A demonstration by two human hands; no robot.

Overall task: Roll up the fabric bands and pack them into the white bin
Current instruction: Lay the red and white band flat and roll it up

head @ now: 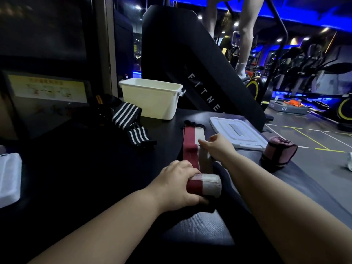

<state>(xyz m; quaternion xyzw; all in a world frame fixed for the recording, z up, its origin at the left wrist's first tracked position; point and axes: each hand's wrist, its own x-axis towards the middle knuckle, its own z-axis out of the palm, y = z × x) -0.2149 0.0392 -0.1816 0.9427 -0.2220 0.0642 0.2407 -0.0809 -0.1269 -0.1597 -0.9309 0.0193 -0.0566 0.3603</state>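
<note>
Red-and-white band (pixel 190 147): half rolled; roll near, tail flat toward the far side.
Left hand (pixel 177 185): fingers curled round the roll.
Right hand (pixel 219 147): fingers outstretched, pressing the flat tail.
White bin (pixel 152 105): far, beyond the band; inside hidden.
Pink roll (pixel 278 151): rolled, right, outside the bin.
Striped bands (pixel 126 113): left, loose, unrolled.
Progress: seemingly early; most rolling and packing remain.

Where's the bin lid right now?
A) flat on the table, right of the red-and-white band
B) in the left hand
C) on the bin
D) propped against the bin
A: the lid lies flat to the right of the red-and-white band, and the white bin stands uncovered.
</note>
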